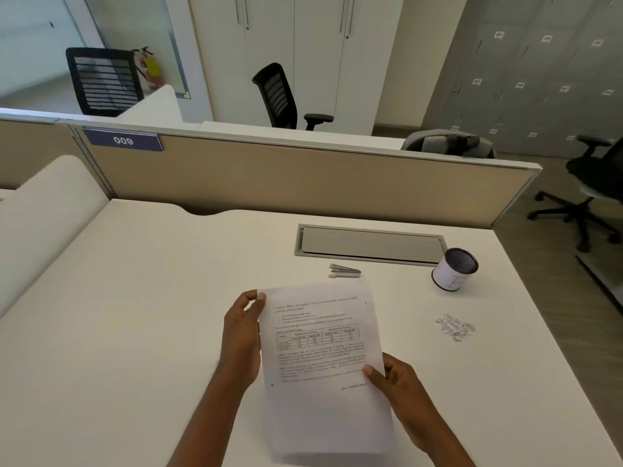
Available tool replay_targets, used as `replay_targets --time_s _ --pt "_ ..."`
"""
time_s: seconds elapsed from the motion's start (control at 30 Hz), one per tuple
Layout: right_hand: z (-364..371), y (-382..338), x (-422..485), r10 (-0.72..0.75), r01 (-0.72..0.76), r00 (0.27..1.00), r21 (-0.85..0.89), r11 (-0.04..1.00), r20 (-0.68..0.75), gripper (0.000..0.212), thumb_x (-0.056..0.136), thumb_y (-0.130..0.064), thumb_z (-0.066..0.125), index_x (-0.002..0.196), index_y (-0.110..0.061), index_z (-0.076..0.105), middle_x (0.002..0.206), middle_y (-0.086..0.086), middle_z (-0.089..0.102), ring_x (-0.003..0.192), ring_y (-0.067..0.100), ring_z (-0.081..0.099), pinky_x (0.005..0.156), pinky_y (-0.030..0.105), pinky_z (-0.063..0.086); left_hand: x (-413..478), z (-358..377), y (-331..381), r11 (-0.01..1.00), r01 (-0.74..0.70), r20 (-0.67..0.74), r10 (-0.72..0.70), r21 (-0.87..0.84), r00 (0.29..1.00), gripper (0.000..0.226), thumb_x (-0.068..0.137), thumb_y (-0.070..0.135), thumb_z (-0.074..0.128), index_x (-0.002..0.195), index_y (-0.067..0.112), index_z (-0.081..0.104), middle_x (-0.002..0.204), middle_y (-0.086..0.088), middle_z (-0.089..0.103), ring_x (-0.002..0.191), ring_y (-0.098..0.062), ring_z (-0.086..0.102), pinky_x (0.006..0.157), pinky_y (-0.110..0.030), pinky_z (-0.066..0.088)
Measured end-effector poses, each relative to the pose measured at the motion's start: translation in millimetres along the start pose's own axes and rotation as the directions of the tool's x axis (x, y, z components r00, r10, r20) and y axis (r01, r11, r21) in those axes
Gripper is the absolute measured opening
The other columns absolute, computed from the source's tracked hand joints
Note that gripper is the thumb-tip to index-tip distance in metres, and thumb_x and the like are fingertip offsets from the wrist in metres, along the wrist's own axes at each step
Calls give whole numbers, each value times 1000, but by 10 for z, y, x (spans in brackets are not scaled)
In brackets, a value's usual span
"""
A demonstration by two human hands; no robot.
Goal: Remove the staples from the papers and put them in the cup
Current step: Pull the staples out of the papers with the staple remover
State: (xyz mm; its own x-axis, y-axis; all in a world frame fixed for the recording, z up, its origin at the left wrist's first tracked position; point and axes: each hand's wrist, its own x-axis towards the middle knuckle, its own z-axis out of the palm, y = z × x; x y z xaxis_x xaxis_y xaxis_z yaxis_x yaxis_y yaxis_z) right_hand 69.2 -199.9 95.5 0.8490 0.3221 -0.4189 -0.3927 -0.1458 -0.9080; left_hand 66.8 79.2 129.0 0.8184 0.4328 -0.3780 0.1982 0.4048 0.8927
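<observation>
Head view: I see the papers (323,358) held in both hands above the white desk (135,315), printed side up, with a table and blocks of text facing the camera.

1. Left hand (241,335): it grips the top left corner of the papers. The thumb and forefinger are curled and pinch the edge at that corner. The remaining fingers lie behind the sheet and I cannot see them.
2. Right hand (401,396): it holds the lower right edge. The thumb presses on the printed face and the fingers are curled beneath the sheet.
3. Staple on the papers: I cannot tell whether one is present, as the corners are too blurred.

The cup (455,269), white outside and dark mesh inside, stands upright on the desk to the right, well apart from the papers. A heap of loose staples (455,326) lies on the desk near the cup, on its near side. A small silver stapler (344,271) lies just beyond the top edge of the papers. A grey cable-tray lid (371,244) is set into the desk behind the stapler.
</observation>
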Motion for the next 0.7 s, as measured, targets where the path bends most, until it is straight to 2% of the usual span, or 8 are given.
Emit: replay_targets --time_s 0.13,0.23,0.27,0.33,0.47,0.6,0.7 --pt "-27 15 -200 7 -3 998 70 998 -63 28 101 -18 64 128 -12 70 121 6 78 110 30 76 102 54 57 -99 41 116 999 16 63 -18 44 998 20 109 18 55 101 6 69 96 -8 72 77 -26 66 68 -37 50" --pt "-65 2 -316 -30 38 992 68 997 -121 39 90 -36 77 122 -14 74 117 6 80 107 27 77 98 49 60 -160 82 191 998 10 100 -16 62 995 24 108 17 57 106 -5 67 98 -13 75 76 -27 70 68 -36 54" --pt "-83 -6 -352 -39 47 990 57 997 -136 36 90 -34 77 120 -15 75 115 5 81 105 26 78 96 46 61 -186 103 214 998 2 111 -10 68 994 24 108 17 57 106 -4 68 97 -12 76 76 -27 72 68 -36 55" --pt "-118 -33 -436 -47 55 985 41 998 -165 20 98 -18 69 117 -16 75 112 4 82 101 24 79 92 44 62 -237 147 244 997 -23 129 13 78 992 23 109 18 58 105 -1 71 96 -12 78 76 -26 74 69 -37 57" --pt "-131 -136 -616 -65 69 975 10 998 -211 21 98 -4 65 112 -16 76 107 4 83 96 23 80 85 38 65 -263 223 282 997 -54 138 45 61 989 25 109 19 58 107 -1 73 96 -12 77 78 -29 71 72 -41 54" --pt "-33 -390 -882 -195 176 953 -98 979 -232 26 96 -3 68 107 -25 76 99 -5 83 91 15 80 77 24 64 -244 379 332 998 -49 130 43 42 991 29 112 24 51 112 3 71 95 -7 75 86 -24 68 75 -38 54" --pt "144 -665 -1165 -352 309 926 -261 914 -135 34 93 -8 72 102 -40 78 91 -12 82 81 6 78 71 14 58 -217 584 392 1000 -5 165 9 -21 986 36 115 24 44 106 10 75 96 -4 76 89 -20 66 80 -36 53"
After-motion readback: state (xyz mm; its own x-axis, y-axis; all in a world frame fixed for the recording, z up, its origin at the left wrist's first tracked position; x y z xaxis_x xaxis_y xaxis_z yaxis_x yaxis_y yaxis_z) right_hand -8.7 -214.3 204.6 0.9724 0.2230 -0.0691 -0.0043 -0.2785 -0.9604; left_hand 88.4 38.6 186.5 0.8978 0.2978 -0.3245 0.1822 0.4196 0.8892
